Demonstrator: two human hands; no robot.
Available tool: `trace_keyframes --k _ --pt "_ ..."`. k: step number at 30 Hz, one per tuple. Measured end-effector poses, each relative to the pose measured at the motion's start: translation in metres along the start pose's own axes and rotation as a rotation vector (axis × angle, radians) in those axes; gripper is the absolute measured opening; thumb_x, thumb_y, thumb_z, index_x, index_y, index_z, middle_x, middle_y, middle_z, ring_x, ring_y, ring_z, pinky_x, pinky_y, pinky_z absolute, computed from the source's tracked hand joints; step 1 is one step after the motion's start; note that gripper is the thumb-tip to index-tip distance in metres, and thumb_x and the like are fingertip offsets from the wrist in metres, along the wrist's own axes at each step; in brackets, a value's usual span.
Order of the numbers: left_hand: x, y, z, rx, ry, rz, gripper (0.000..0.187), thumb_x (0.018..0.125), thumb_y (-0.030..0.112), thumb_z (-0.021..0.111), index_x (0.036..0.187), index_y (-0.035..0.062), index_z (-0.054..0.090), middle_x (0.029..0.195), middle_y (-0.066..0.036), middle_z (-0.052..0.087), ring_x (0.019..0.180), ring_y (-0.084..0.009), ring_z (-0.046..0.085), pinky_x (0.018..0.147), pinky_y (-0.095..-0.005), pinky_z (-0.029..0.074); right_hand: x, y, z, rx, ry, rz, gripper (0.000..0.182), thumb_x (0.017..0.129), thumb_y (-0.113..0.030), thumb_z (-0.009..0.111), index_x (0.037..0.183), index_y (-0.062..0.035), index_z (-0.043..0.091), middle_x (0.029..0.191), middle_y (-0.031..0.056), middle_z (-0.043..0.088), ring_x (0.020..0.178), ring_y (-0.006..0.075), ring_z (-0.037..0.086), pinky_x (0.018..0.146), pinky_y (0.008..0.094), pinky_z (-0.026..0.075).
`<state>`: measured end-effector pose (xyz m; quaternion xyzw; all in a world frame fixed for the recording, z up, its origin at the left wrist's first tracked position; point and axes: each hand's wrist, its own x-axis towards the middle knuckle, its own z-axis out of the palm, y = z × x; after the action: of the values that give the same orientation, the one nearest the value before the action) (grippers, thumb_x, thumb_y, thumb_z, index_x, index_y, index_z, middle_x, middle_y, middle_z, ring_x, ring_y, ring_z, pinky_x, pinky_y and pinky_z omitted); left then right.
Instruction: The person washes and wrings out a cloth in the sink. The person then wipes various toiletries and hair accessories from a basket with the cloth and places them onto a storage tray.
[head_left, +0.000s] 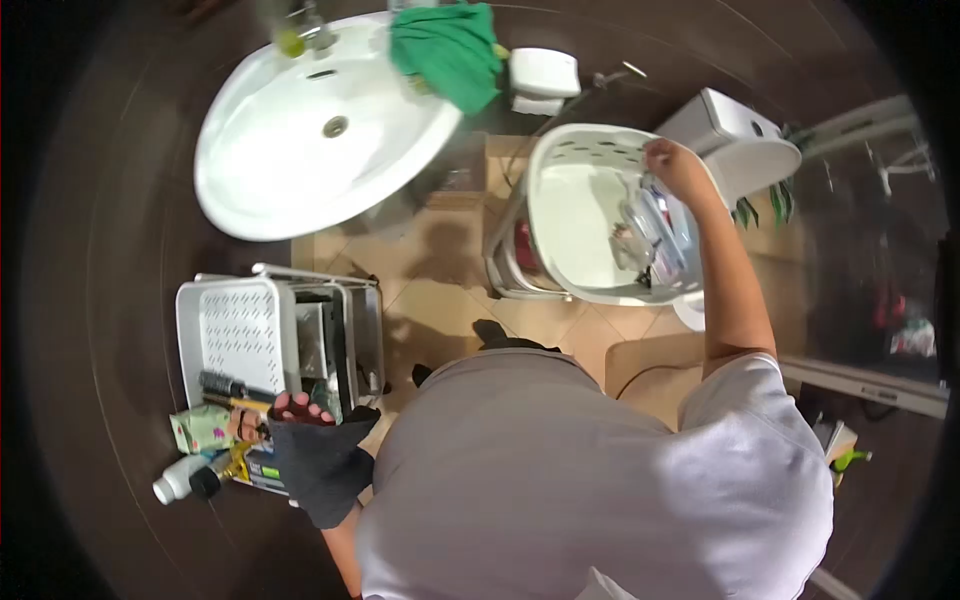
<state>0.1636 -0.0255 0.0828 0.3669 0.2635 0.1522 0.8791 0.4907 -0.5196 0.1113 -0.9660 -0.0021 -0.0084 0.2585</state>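
Note:
My right hand [677,171] is closed at the upper right rim of a white plastic basket [575,235]. Clear and pale plastic packages [655,235] lie bunched along the basket's right side, below that hand. On the left, a dark grey cloth [318,468] hangs across my left hand [300,409], whose curled fingertips show above it. That hand is beside a white cart [240,325] with a perforated top tray. A dark brush [221,384], a green floral pack [203,429] and a white bottle [180,479] are at the tray's near end.
A white sink [270,150] is at the upper left, with a green cloth [448,52] over its right edge. The toilet [750,165] stands behind the basket. Tiled floor [430,285] shows between cart and basket. A glass panel [850,270] is at right.

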Motion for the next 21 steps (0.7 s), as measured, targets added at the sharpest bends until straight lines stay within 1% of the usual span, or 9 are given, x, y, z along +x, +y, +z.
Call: trace_keyframes --k 2,4,5,11,13,16,17,19,21 --pt "0.015 -0.003 0.007 -0.039 -0.252 -0.056 0.031 0.093 0.023 0.04 0.121 0.0111 0.044 0.105 -0.009 0.053 0.087 -0.0223 0.052 0.073 -0.039 0.046 -0.016 0.057 0.011 -0.3 -0.281 0.071 0.026 0.073 -0.016 0.062 0.098 -0.0074 0.061 0.089 0.0111 0.063 0.077 0.0212 0.062 0.071 0.0321 0.048" --pt "0.023 -0.013 0.029 0.051 -0.298 -0.081 0.029 0.092 0.023 0.041 0.118 0.0123 0.045 0.106 -0.009 0.052 0.087 -0.0208 0.051 0.073 -0.0366 0.046 -0.048 0.11 0.041 -0.384 -0.443 0.111 0.028 0.07 -0.023 0.061 0.094 -0.0081 0.062 0.09 0.0135 0.063 0.083 0.0291 0.06 0.076 0.0355 0.046" --pt "0.025 -0.013 0.035 0.118 -0.319 -0.06 0.026 0.092 0.023 0.042 0.116 0.0135 0.045 0.106 -0.008 0.051 0.086 -0.0192 0.051 0.073 -0.0342 0.047 -0.056 0.109 0.049 -0.321 -0.467 0.281 0.027 0.071 -0.024 0.061 0.093 -0.0085 0.062 0.092 0.014 0.062 0.089 0.0287 0.058 0.078 0.0351 0.046" --pt "0.032 -0.017 0.056 0.161 -0.376 -0.145 0.027 0.092 0.024 0.041 0.116 0.0135 0.045 0.107 -0.008 0.051 0.087 -0.0196 0.051 0.074 -0.0352 0.046 -0.089 0.088 0.064 -0.469 -0.509 0.34 0.049 0.072 -0.031 0.064 0.115 -0.0151 0.05 0.113 0.0097 0.052 0.102 0.0257 0.054 0.083 0.0375 0.045" --pt "0.032 -0.019 0.063 0.156 -0.367 -0.147 0.027 0.092 0.024 0.041 0.116 0.0137 0.045 0.108 -0.008 0.051 0.087 -0.0197 0.051 0.074 -0.0349 0.046 -0.091 0.105 0.077 -0.406 -0.423 0.333 0.051 0.07 -0.031 0.068 0.114 -0.0125 0.05 0.106 0.0129 0.056 0.098 0.0293 0.056 0.082 0.0377 0.044" --pt "0.026 -0.022 0.079 0.157 -0.431 -0.16 0.027 0.091 0.023 0.043 0.117 0.0143 0.045 0.107 -0.008 0.052 0.087 -0.0198 0.052 0.074 -0.0344 0.046 -0.079 0.132 0.086 -0.138 -0.459 0.338 0.056 0.071 -0.035 0.068 0.118 -0.0129 0.049 0.111 0.0146 0.055 0.095 0.0281 0.057 0.081 0.0361 0.046" --pt "0.019 -0.025 0.088 0.165 -0.357 -0.146 0.028 0.091 0.023 0.044 0.117 0.0142 0.045 0.107 -0.008 0.052 0.087 -0.0198 0.052 0.074 -0.034 0.046 -0.075 0.131 0.089 -0.136 -0.46 0.337 0.056 0.071 -0.035 0.068 0.118 -0.0129 0.049 0.111 0.0146 0.055 0.095 0.0281 0.057 0.081 0.0361 0.046" --pt "0.015 -0.028 0.094 0.172 -0.281 -0.133 0.029 0.091 0.023 0.045 0.118 0.0141 0.045 0.107 -0.008 0.052 0.087 -0.0198 0.052 0.074 -0.0336 0.046 -0.07 0.127 0.097 0.397 -0.361 0.34 0.058 0.07 -0.035 0.069 0.12 -0.0128 0.049 0.106 0.0165 0.056 0.086 0.0253 0.059 0.077 0.0349 0.047" --pt "0.017 -0.033 0.093 0.211 -0.366 -0.149 0.032 0.09 0.025 0.046 0.12 0.0139 0.044 0.108 -0.008 0.052 0.088 -0.0202 0.052 0.075 -0.0343 0.047 -0.065 0.116 0.108 0.466 -0.416 0.32 0.059 0.07 -0.035 0.07 0.121 -0.0125 0.049 0.103 0.0166 0.056 0.082 0.0239 0.059 0.076 0.0341 0.048"
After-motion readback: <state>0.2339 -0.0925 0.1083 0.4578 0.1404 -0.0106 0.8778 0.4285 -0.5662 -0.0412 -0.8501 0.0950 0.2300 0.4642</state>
